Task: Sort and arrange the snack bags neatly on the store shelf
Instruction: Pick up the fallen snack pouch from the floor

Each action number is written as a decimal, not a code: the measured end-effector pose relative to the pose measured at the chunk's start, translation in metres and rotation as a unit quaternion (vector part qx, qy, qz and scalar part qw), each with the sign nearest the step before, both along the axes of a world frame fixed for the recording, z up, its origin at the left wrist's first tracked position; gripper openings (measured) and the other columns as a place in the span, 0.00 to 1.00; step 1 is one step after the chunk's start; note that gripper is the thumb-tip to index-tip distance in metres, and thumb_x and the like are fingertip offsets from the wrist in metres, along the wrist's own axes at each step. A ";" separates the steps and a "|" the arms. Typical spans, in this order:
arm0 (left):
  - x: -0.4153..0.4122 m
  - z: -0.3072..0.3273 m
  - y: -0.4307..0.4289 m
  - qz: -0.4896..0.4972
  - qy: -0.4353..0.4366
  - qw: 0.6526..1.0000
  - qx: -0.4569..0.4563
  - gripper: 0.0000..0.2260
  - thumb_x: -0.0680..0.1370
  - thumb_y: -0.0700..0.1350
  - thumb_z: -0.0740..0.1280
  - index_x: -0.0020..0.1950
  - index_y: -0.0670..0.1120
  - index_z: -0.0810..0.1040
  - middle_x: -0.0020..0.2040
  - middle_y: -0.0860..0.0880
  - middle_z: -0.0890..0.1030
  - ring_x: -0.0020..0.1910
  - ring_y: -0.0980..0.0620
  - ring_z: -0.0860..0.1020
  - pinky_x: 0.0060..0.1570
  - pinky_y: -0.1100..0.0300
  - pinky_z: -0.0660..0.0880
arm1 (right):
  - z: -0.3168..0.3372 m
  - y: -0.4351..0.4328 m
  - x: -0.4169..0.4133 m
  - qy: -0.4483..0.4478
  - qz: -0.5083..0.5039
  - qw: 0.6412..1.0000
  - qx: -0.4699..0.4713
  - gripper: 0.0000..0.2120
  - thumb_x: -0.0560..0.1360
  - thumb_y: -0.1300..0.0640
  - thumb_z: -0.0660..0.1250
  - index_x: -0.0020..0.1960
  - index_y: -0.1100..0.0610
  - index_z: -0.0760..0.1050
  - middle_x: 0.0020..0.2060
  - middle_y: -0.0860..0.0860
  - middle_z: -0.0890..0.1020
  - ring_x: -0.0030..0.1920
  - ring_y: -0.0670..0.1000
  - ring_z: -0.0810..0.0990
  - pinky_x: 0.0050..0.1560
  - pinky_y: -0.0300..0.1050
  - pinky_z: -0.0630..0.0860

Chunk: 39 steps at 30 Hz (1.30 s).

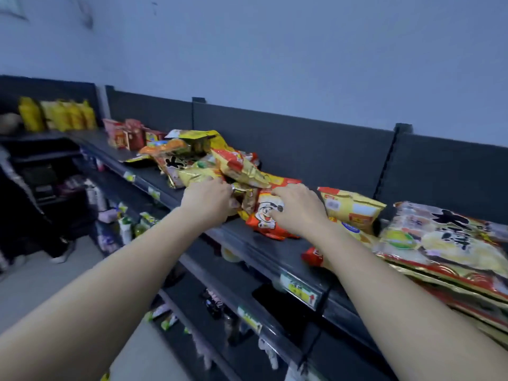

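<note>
Orange-red plastic snack bag with a white cartoon face (268, 215), flat near the front edge of the dark metal top shelf (242, 237), at the foot of a loose heap of yellow and red snack bags (209, 163). Clamped by the right hand (298, 207): fingers bent over its upper edge, thumb on the printed face. Left hand (209, 199) just beside, fingers curled, pinching a crinkled golden foil bag (242, 189) of the heap. Both forearms bare, stretched forward. To the right, two yellow plastic bags (354, 209) and a stack of large clear packs (445, 243). Behind, pale blue-grey wall (275, 50); below, lower stocked shelves (123, 226).
</note>
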<state>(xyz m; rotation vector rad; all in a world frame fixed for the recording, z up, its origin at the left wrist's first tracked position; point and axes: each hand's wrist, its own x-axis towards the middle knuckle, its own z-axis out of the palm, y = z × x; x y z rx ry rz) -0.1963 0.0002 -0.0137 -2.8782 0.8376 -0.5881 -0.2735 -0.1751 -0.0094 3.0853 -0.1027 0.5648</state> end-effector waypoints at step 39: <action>0.339 -0.350 0.476 0.346 0.375 0.859 -0.049 0.12 0.77 0.41 0.63 0.60 0.43 0.73 0.60 0.44 0.76 0.62 0.44 0.72 0.51 0.54 0.71 | -0.331 0.476 0.479 0.362 0.298 0.881 -0.066 0.20 0.75 0.53 0.65 0.66 0.55 0.74 0.60 0.57 0.77 0.62 0.59 0.73 0.56 0.51 0.73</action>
